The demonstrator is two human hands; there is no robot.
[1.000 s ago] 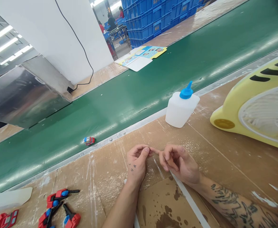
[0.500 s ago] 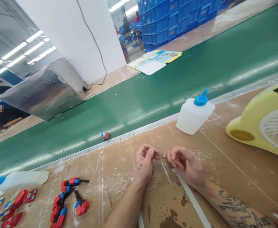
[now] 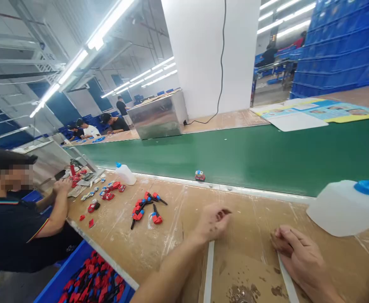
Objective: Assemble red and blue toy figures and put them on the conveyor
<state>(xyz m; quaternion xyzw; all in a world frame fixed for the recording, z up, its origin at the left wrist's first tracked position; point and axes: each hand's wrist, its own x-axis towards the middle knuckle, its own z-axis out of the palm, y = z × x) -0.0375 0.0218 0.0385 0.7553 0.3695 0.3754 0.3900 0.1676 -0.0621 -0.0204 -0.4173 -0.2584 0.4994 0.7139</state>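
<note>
My left hand (image 3: 214, 222) is over the cardboard-covered bench, loosely closed with curled fingers, slightly blurred, and no object shows in it. To its right, my right hand (image 3: 301, 254) rests near a white tape strip, its fingers bent in and pressed together with nothing visible between them. The hands are apart. Left of my left hand lie a cluster of red, blue and black toy parts (image 3: 139, 209) and a single similar toy part (image 3: 156, 216). A white squeeze bottle with a blue cap (image 3: 338, 206) stands beyond my right hand.
A small toy vehicle (image 3: 199, 175) sits on the green conveyor belt (image 3: 244, 151). At left a co-worker (image 3: 11, 227) handles parts near another bottle (image 3: 126, 174). A blue crate (image 3: 63, 273) of toy parts stands below the bench edge. Printed card sheets (image 3: 301, 120) lie across the belt.
My view has swung left, bringing the co-worker and the crate of parts into sight. My hands, close together before, have moved apart.
</note>
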